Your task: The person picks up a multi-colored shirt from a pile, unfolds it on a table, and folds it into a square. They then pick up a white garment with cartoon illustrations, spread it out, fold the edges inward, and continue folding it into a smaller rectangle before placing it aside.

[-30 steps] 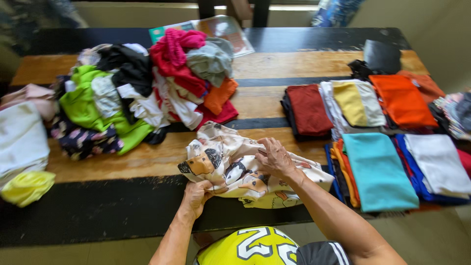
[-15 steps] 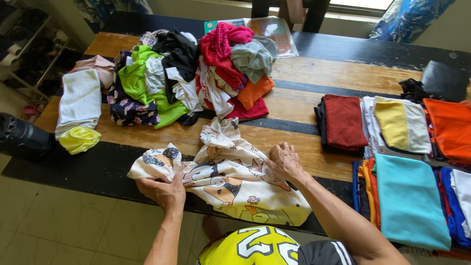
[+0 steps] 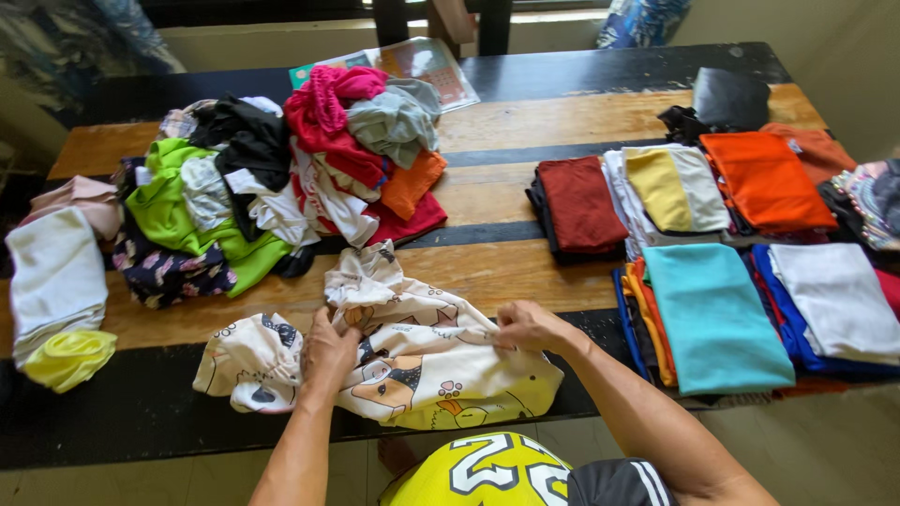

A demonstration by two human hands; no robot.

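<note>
A cream garment [image 3: 412,361] printed with cartoon animals lies crumpled on the near part of the wooden table [image 3: 525,117]. My left hand [image 3: 328,354] pinches its cloth near the left middle. My right hand [image 3: 527,326] grips a fold on its right side. Both forearms reach in from the bottom of the view.
A heap of unfolded clothes [image 3: 272,178] in pink, green, black and white covers the table's left half. Folded stacks sit at the right: a dark red one [image 3: 581,201], a yellow-and-white one [image 3: 667,187], an orange one [image 3: 764,178], a teal one [image 3: 717,314]. White and yellow cloths [image 3: 58,300] lie at the left edge.
My left hand has moved right, from the garment's left end to its middle. My right hand stays on the right side. The garment is bunched differently.
</note>
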